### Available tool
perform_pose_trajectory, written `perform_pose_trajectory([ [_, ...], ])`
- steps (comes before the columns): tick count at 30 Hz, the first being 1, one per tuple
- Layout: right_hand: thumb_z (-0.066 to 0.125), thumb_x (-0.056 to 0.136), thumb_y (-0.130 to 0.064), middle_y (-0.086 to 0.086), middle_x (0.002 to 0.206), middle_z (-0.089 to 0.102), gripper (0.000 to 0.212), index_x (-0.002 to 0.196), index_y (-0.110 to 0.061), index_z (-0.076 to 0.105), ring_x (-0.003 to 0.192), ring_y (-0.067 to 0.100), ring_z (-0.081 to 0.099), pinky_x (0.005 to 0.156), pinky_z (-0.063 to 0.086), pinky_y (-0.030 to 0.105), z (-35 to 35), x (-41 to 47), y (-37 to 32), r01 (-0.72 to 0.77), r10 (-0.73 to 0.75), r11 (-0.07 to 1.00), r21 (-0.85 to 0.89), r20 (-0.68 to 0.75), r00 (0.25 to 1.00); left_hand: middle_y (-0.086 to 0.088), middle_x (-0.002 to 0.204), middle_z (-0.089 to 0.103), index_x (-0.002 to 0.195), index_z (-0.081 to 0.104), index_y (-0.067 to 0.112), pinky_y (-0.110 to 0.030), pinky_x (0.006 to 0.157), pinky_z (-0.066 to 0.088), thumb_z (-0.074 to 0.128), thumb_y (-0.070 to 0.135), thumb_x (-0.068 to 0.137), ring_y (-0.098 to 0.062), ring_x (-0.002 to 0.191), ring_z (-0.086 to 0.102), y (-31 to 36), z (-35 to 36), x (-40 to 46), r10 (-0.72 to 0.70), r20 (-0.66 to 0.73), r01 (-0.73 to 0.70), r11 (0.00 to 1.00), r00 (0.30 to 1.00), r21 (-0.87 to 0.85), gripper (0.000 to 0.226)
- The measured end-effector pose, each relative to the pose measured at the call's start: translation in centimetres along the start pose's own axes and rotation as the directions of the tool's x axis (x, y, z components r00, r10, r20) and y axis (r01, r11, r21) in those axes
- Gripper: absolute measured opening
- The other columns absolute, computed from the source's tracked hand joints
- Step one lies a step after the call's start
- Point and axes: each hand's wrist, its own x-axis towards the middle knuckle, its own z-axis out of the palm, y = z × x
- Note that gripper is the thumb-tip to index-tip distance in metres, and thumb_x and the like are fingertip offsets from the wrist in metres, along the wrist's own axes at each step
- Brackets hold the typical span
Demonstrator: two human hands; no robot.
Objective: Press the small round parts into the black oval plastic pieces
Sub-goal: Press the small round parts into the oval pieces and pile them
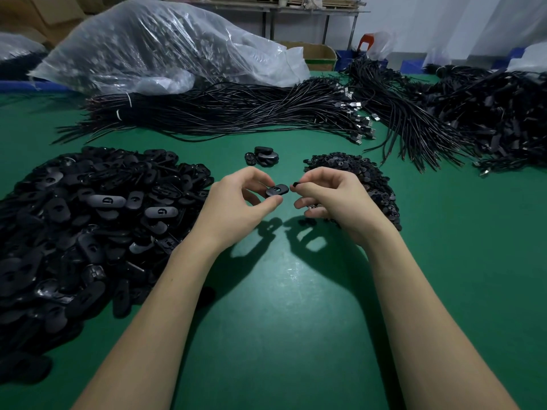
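Observation:
My left hand point(236, 202) pinches a black oval plastic piece point(277, 190) between thumb and fingers above the green table. Just to its right, my right hand point(331, 199) pinches a small round part point(296, 184) at its fingertips, a short gap from the oval piece; more small parts seem to lie in its curled lower fingers. A big heap of black oval pieces point(88, 220) lies at the left. A pile of small round parts point(355, 170) sits behind my right hand. A few oval pieces point(263, 156) lie together beyond my hands.
Bundles of black cables point(236, 113) stretch across the back of the green table point(281, 321), with more cables point(473, 113) at the right. A large clear plastic bag point(154, 45) lies at the back left. A cardboard box point(319, 56) stands behind.

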Motion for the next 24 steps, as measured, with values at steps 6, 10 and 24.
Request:
perform_pose_trajectory([
  [6, 0.075, 0.090, -0.005, 0.012, 0.091, 0.078, 0.014, 0.085, -0.014, 0.065, 0.066, 0.013, 0.072, 0.055, 0.054, 0.021, 0.07, 0.02, 0.05, 0.026, -0.027, 0.999, 0.028, 0.039, 0.999, 0.019, 0.091, 0.073, 0.099, 0.068, 0.033, -0.002, 0.066, 0.040, 0.081, 0.035, 0.085, 0.003, 0.083, 0.064, 0.12, -0.06, -0.09, 0.007, 0.013, -0.006, 1.000, 1.000, -0.010, 0.019],
  [10, 0.083, 0.085, -0.009, 0.002, 0.080, 0.075, 0.013, 0.083, -0.018, 0.072, 0.069, 0.012, 0.071, 0.060, 0.056, 0.021, 0.04, 0.07, 0.11, 0.026, -0.028, 0.999, 0.029, 0.078, 0.997, 0.019, 0.091, 0.073, 0.099, 0.068, 0.032, -0.003, 0.067, 0.040, 0.081, 0.034, 0.085, 0.004, 0.082, 0.064, 0.17, -0.08, -0.12, 0.014, 0.015, -0.014, 1.000, 1.000, -0.010, 0.019],
  [24, 0.074, 0.091, -0.004, 0.005, 0.084, 0.079, 0.017, 0.088, -0.019, 0.082, 0.075, 0.012, 0.075, 0.065, 0.058, 0.019, -0.07, -0.03, -0.02, 0.042, -0.045, 0.998, 0.036, 0.071, 0.996, 0.020, 0.092, 0.073, 0.100, 0.068, 0.035, -0.003, 0.067, 0.041, 0.080, 0.035, 0.085, 0.004, 0.083, 0.065, 0.27, -0.21, -0.14, 0.018, 0.029, -0.017, 1.000, 0.999, -0.023, 0.019],
])
